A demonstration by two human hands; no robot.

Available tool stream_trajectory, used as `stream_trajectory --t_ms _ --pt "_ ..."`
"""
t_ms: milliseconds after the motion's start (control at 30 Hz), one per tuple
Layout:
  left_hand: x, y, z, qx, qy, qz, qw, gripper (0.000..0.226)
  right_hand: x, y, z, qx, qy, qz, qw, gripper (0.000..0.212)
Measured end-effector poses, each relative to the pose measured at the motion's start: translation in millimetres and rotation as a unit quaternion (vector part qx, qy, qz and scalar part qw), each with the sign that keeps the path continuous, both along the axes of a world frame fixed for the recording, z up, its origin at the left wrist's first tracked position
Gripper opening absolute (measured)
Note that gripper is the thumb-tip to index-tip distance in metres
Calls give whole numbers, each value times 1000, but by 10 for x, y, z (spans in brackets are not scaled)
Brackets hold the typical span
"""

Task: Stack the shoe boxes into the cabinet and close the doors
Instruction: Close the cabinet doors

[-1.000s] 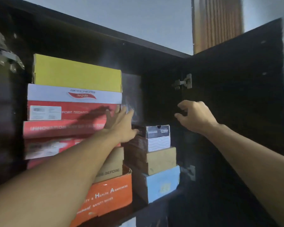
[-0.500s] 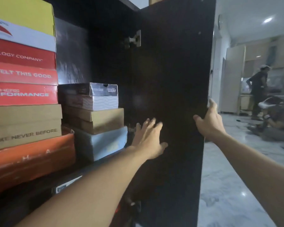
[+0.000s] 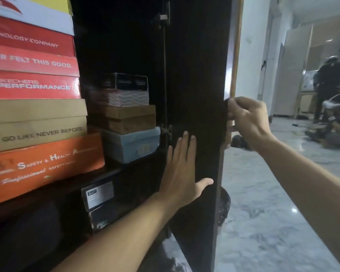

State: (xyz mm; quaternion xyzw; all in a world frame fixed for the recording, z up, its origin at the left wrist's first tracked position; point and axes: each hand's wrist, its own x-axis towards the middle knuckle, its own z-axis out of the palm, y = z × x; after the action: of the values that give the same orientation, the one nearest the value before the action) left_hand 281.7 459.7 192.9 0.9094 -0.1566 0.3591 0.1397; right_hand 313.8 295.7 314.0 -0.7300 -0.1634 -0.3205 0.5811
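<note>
You are gripping the free edge of the open right door with your right hand, fingers curled around it, while your left hand is lying flat and unclenched on its inner face. The door stands tall, hinged leftward. Ten boxes are showing: six left, four beside.

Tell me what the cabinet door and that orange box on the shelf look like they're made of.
Cabinet door: likely laminated wood board with a dark, slightly glossy finish; its edge catches light, and it hangs on a metal hinge. Orange box: printed cardboard with a faint sheen and folded edges.
</note>
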Motion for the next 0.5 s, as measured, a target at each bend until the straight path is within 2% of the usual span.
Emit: stream_trajectory --t_ms 100,200,367,500 --pt "-148 170 -61 22 -64 26 997 119 -236 260 37 -28 -5 110 994 20" --pt "-288 409 -116 46 -96 72 992 117 -341 552 40 -87 -11 164 983 17" --pt "-462 870 -210 80 -93 161 979 109 -230 1051 66 -175 -29 184 967 36" --pt "-519 1138 -174 109 -82 242 961 101 -175 1370 105 -334 -77 155 926 60"
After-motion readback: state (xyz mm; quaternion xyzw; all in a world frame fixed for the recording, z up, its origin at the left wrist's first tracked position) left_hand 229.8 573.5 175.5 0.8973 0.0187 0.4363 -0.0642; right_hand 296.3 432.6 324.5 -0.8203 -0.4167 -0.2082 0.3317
